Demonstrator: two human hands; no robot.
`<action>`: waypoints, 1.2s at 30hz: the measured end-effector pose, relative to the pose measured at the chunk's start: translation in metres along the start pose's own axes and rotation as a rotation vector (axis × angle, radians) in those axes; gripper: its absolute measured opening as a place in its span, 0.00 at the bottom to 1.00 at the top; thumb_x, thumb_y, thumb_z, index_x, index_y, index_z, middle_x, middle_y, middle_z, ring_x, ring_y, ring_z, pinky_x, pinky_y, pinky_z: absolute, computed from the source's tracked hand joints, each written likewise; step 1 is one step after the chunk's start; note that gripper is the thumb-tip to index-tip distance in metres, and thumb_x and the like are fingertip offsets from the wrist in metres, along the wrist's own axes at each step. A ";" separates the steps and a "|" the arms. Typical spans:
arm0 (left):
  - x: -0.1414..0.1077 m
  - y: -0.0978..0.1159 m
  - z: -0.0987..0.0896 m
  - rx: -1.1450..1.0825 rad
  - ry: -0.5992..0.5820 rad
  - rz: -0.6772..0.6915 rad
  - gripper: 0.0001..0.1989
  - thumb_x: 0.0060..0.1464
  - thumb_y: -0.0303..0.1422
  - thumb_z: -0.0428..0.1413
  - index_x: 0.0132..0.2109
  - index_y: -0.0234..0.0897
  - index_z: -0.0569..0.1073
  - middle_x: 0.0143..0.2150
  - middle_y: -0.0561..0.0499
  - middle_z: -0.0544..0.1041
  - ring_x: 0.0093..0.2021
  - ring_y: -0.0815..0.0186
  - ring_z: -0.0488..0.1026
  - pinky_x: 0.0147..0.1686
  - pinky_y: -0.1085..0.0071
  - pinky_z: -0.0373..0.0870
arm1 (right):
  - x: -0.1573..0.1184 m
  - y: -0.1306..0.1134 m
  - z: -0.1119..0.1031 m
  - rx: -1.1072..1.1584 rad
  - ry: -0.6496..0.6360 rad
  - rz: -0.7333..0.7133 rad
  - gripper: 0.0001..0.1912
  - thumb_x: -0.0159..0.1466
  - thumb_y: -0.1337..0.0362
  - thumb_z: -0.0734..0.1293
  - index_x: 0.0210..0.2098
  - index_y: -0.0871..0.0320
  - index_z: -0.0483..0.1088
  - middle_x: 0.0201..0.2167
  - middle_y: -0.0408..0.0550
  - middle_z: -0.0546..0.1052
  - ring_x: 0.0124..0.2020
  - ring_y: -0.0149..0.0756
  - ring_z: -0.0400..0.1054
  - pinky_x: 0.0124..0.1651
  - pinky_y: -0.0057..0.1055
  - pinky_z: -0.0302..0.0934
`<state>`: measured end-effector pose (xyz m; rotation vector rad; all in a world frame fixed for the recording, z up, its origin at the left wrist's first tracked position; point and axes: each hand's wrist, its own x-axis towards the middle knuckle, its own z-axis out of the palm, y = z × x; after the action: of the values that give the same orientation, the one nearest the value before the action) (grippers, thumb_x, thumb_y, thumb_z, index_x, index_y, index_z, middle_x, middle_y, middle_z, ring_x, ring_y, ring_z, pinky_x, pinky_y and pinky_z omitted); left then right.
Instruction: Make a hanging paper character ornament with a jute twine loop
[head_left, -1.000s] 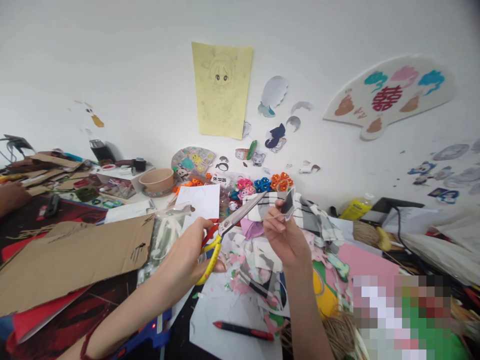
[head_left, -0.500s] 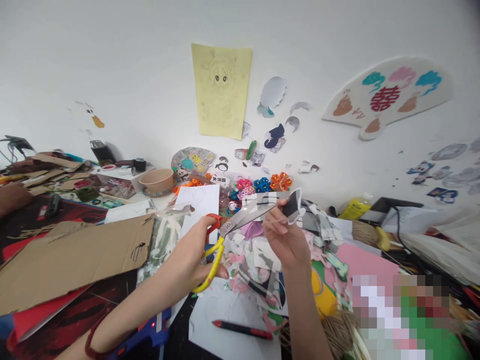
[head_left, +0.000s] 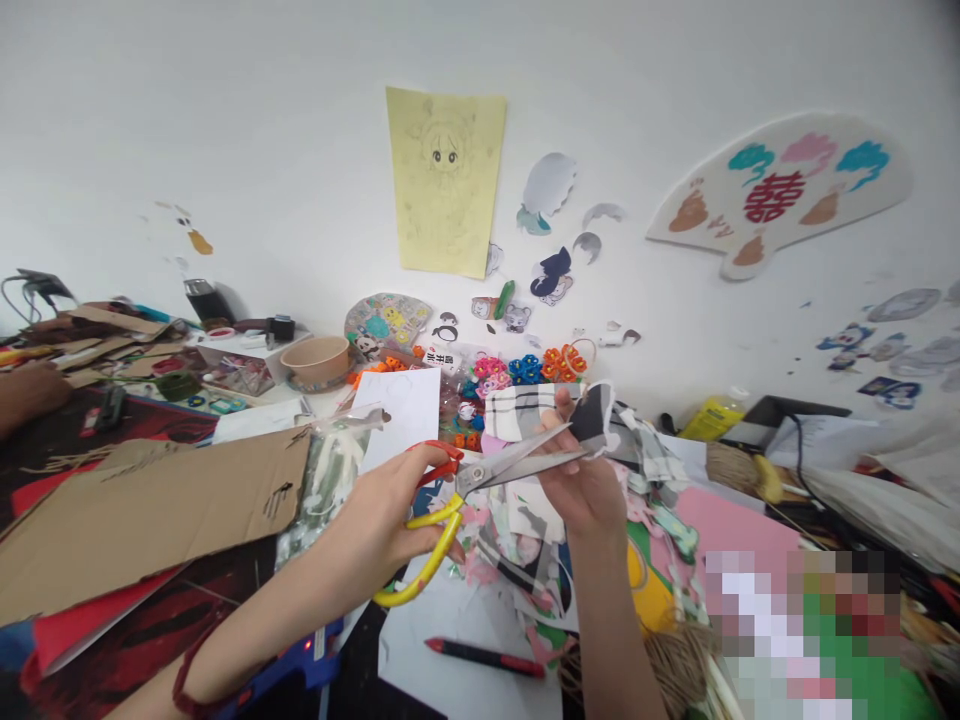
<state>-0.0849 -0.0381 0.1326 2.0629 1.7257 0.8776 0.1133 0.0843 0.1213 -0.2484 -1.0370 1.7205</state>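
Observation:
My left hand [head_left: 386, 510], with a dark red band at the wrist, grips a pair of scissors [head_left: 474, 478] by its red and yellow handles. The blades are spread and point right, their tips at my right hand's fingers. My right hand [head_left: 581, 485] is raised and pinches a small dark cut-out piece with a white edge [head_left: 595, 420]; I cannot tell if it is fabric or paper. Below the hands lies a heap of pink, green and white scraps [head_left: 517, 540]. Behind them is a white and black checked cloth [head_left: 517, 405].
A cardboard sheet [head_left: 165, 510] lies at left, with a blue glue gun [head_left: 307, 660] in front. A black and red pen [head_left: 484, 657] rests on white paper. Twine, pink paper [head_left: 739, 535] and a yellow bottle [head_left: 712, 412] are at right. Another person's hand [head_left: 30, 395] is at the far left.
The scissors' blades have opened wider and shifted slightly right and down. My right hand has turned a little, showing more of the dark piece.

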 end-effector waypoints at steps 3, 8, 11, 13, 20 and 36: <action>0.000 0.001 -0.001 -0.011 -0.005 -0.010 0.23 0.51 0.27 0.60 0.53 0.43 0.64 0.48 0.51 0.77 0.44 0.60 0.73 0.45 0.65 0.67 | -0.001 0.000 0.000 0.061 -0.008 0.037 0.18 0.51 0.58 0.79 0.40 0.50 0.77 0.22 0.34 0.51 0.19 0.26 0.38 0.22 0.22 0.55; 0.000 0.005 -0.003 -0.034 -0.054 -0.063 0.19 0.53 0.28 0.58 0.51 0.41 0.66 0.47 0.51 0.78 0.42 0.61 0.72 0.44 0.66 0.65 | -0.001 -0.001 -0.001 0.080 -0.030 0.030 0.20 0.49 0.59 0.80 0.42 0.48 0.78 0.22 0.34 0.52 0.20 0.27 0.38 0.22 0.23 0.55; -0.002 0.004 -0.002 -0.038 -0.057 -0.076 0.18 0.52 0.27 0.58 0.51 0.41 0.67 0.46 0.52 0.79 0.39 0.62 0.72 0.41 0.68 0.64 | -0.001 0.000 -0.002 0.040 -0.025 0.026 0.19 0.51 0.59 0.79 0.42 0.48 0.77 0.22 0.34 0.50 0.20 0.27 0.37 0.22 0.23 0.53; -0.003 0.003 -0.002 -0.042 -0.055 -0.075 0.17 0.53 0.28 0.58 0.50 0.41 0.67 0.44 0.52 0.79 0.37 0.63 0.71 0.39 0.70 0.62 | -0.001 0.000 -0.002 -0.017 -0.008 0.011 0.17 0.53 0.58 0.77 0.42 0.48 0.77 0.22 0.35 0.49 0.20 0.29 0.37 0.21 0.25 0.52; -0.003 -0.004 0.001 -0.058 -0.057 -0.058 0.13 0.56 0.32 0.58 0.48 0.41 0.68 0.39 0.56 0.79 0.32 0.67 0.67 0.35 0.72 0.59 | 0.000 0.000 -0.002 -0.001 0.026 0.006 0.15 0.51 0.58 0.78 0.38 0.49 0.77 0.23 0.35 0.46 0.21 0.29 0.36 0.21 0.24 0.51; -0.006 -0.008 0.012 0.015 0.007 -0.171 0.18 0.48 0.34 0.61 0.47 0.42 0.67 0.36 0.56 0.76 0.32 0.65 0.70 0.33 0.71 0.62 | 0.005 0.005 -0.012 0.140 0.016 0.009 0.15 0.55 0.61 0.76 0.42 0.49 0.74 0.25 0.36 0.53 0.21 0.27 0.44 0.24 0.22 0.55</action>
<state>-0.0835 -0.0402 0.1171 1.8895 1.8851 0.8227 0.1151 0.0945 0.1119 -0.1775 -0.9010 1.7878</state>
